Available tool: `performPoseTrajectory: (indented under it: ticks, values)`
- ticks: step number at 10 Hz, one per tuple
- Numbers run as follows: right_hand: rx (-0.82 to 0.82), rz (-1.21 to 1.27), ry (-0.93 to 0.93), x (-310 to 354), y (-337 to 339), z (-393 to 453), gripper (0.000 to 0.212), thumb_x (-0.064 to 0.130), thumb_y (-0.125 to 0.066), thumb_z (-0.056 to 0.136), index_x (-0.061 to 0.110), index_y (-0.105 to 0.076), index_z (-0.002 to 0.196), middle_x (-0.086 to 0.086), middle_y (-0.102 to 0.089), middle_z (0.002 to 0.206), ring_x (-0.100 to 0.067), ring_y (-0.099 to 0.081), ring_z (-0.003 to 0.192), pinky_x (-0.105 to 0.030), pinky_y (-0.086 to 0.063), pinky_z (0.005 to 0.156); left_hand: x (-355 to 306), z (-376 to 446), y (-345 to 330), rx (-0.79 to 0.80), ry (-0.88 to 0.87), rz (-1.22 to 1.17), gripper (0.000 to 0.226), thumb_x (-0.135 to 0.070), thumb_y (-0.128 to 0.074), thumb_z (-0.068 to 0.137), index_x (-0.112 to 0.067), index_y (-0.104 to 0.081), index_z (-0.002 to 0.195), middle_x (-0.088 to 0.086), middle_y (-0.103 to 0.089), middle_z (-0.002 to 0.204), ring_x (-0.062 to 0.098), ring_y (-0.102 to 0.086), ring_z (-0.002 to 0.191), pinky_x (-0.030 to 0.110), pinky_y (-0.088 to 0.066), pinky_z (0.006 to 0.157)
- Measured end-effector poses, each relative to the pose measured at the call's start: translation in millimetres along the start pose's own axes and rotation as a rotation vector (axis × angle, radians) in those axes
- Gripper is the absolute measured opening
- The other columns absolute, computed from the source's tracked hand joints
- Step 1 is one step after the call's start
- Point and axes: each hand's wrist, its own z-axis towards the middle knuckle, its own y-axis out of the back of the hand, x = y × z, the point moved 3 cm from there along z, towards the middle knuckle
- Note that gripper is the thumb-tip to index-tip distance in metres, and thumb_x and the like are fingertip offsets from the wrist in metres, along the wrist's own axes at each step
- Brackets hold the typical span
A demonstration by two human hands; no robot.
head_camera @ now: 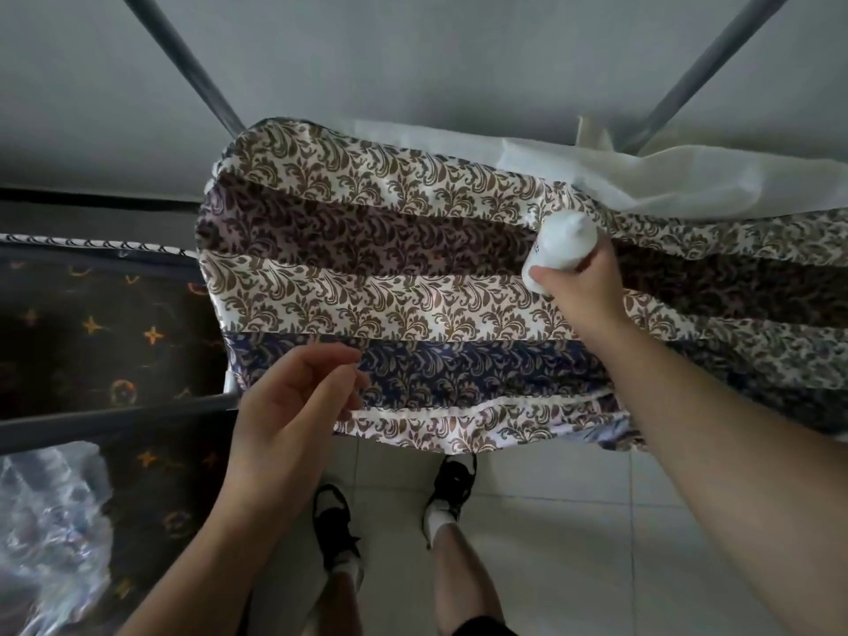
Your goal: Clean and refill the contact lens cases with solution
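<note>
My right hand (583, 286) grips a white solution bottle (562, 243) over the right part of a surface covered with a striped, leaf-patterned cloth (367, 277). The bottle tilts away from me with its rounded top end pointing up and back. My left hand (293, 401) hovers at the cloth's near left edge with fingers loosely curled, holding nothing. No contact lens case shows in this view.
White fabric (642, 176) lies bunched along the cloth's far edge. Two grey metal poles (183, 62) rise behind. A dark patterned bag (114, 342) and crinkled plastic (46, 534) sit at the left. My feet in black shoes (452, 488) stand on pale floor tiles.
</note>
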Motion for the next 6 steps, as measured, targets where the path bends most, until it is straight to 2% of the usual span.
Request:
performPoseTrajectory:
  ticks: [2,3,4,6]
  values:
    - [-0.066,0.014,0.053,-23,-37,41,0.083,0.032,-0.088,0.064,0.029,-0.047,0.136,0.011,-0.053,0.122,-0.008,-0.052,0.105,-0.009,-0.035,0.071,25,7,1,-0.044,0.037,-0.01,0.015,-0.024,-0.063,0.087,-0.028,-0.076,0.094,0.006,-0.075,0.086,0.013,-0.068,0.074,0.018,-0.055,0.068]
    - [-0.076,0.035,0.036,-33,-48,45,0.086,0.032,-0.087,0.065,0.03,-0.043,0.14,0.013,-0.051,0.119,-0.009,-0.051,0.107,-0.019,-0.04,0.079,29,7,3,-0.041,0.039,0.006,0.014,-0.026,-0.065,0.086,-0.027,-0.076,0.094,0.007,-0.076,0.087,0.014,-0.069,0.075,0.017,-0.055,0.068]
    - [-0.055,0.073,0.015,-37,-48,50,0.09,0.03,-0.086,0.065,0.031,-0.04,0.143,0.012,-0.052,0.124,-0.012,-0.052,0.111,-0.026,-0.042,0.087,22,6,6,-0.035,0.006,0.052,0.019,-0.036,-0.066,0.083,-0.027,-0.076,0.096,0.006,-0.076,0.087,0.013,-0.069,0.076,0.018,-0.055,0.068]
    - [-0.063,0.071,0.044,2,-13,38,0.081,0.036,-0.083,0.068,0.031,-0.042,0.138,0.008,-0.052,0.131,-0.013,-0.054,0.114,-0.023,-0.042,0.082,-14,-3,17,-0.078,-0.09,0.025,0.016,-0.022,-0.061,0.089,-0.024,-0.076,0.095,0.006,-0.075,0.085,0.014,-0.067,0.072,0.019,-0.055,0.067]
